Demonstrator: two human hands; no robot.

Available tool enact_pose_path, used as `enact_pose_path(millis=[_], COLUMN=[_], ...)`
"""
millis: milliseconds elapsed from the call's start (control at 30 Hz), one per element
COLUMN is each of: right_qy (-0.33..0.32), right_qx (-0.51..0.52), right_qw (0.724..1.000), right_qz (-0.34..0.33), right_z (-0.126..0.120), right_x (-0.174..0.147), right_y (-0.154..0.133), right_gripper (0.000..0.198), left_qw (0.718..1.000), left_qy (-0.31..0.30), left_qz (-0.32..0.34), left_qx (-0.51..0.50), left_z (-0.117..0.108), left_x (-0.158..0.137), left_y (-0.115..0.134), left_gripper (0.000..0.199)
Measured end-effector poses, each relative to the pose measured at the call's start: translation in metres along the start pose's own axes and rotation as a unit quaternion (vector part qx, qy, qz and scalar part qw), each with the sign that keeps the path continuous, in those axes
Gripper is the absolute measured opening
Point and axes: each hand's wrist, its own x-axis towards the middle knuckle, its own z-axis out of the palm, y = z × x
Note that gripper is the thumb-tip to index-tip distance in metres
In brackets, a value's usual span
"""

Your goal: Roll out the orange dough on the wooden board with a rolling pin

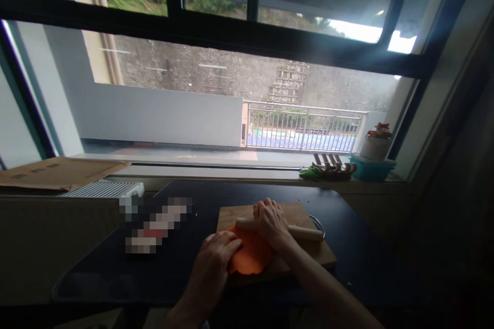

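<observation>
A flat round sheet of orange dough (252, 255) lies on a wooden cutting board (304, 212). My left hand (219, 252) grips the dough's left edge, fingers bent over it and the thumb side toward the middle. Across the dough's far edge rests a pale wooden rolling pin (306, 233), slanting down to the right. My right hand (271, 221) is closed over the pin's left half from above. The palm sides of both hands are hidden.
The board sits on a dark table (162, 277). A blurred-out object (162, 226) lies to the left. Cardboard (57, 172) rests on a white slatted unit (104, 188). Along the windowsill stand a brown rack-like object (332, 165) and a teal container (373, 167). A metal handle (318, 223) loops from the board.
</observation>
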Motion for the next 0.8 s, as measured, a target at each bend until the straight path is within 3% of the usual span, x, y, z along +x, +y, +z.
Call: enact_pose_path(millis=[100,267,367,500,633,800], right_qy=[-0.005,0.008,0.015,0.006,-0.01,-0.027], right_qx=[-0.017,-0.037,-0.045,-0.046,-0.032,0.014], right_qw=[1.0,0.999,0.999,0.999,0.999,0.999], right_qz=[0.007,0.009,0.026,0.024,0.006,-0.019], right_z=[-0.002,-0.002,-0.004,-0.011,-0.018,-0.006], right_x=[0.025,0.043,0.037,0.025,0.018,0.015], right_y=[0.003,0.036,0.062,0.082,0.065,0.012], right_gripper=[0.044,0.042,0.045,0.045,0.041,0.036], left_qw=[0.999,0.985,0.983,0.986,0.986,0.995], left_qy=[-0.021,0.058,0.003,-0.065,-0.056,-0.001], left_qz=[-0.021,-0.08,-0.098,-0.124,-0.15,-0.094], left_qx=[0.015,0.141,0.158,0.09,0.052,0.037], left_z=[-0.012,-0.022,-0.007,0.017,0.023,0.025], left_x=[0.023,0.042,0.031,0.009,0.003,-0.003], left_y=[0.005,0.005,0.011,0.024,0.025,0.019], left_gripper=[0.023,0.039,0.052,0.055,0.04,0.023])
